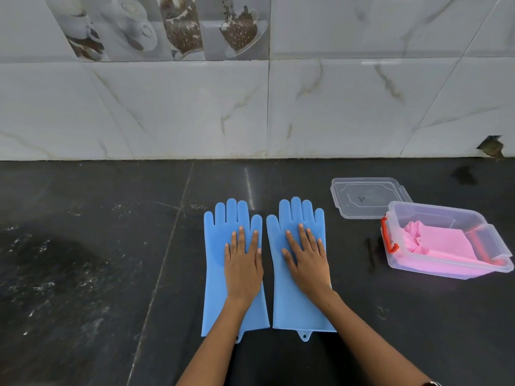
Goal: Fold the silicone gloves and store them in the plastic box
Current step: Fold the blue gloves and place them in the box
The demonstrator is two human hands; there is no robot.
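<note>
item 1: left glove (216, 274), blue silicone, is lying flat and unfolded on the dark surface (83, 274), its finger sleeves pointing toward the tiled wall (195, 107), a hanging tab showing at the cuff.
item 2: right glove (295, 302), same blue, is lying flat just beside the first, a narrow gap between them, its tab at the near edge.
item 3: left hand (242, 271) is resting palm down on the left glove, fingers (241, 238) spread open and flat, gripping nothing.
item 4: right hand (309, 263) is resting palm down on the right glove, fingers likewise open and flat, gripping nothing.
item 5: plastic box (490, 238), clear with orange latches, is sitting open to the right of the gloves, well apart from them, holding pink material (443, 243).
item 6: lid (367, 197), clear, is lying flat behind the box, toward the wall.
</note>
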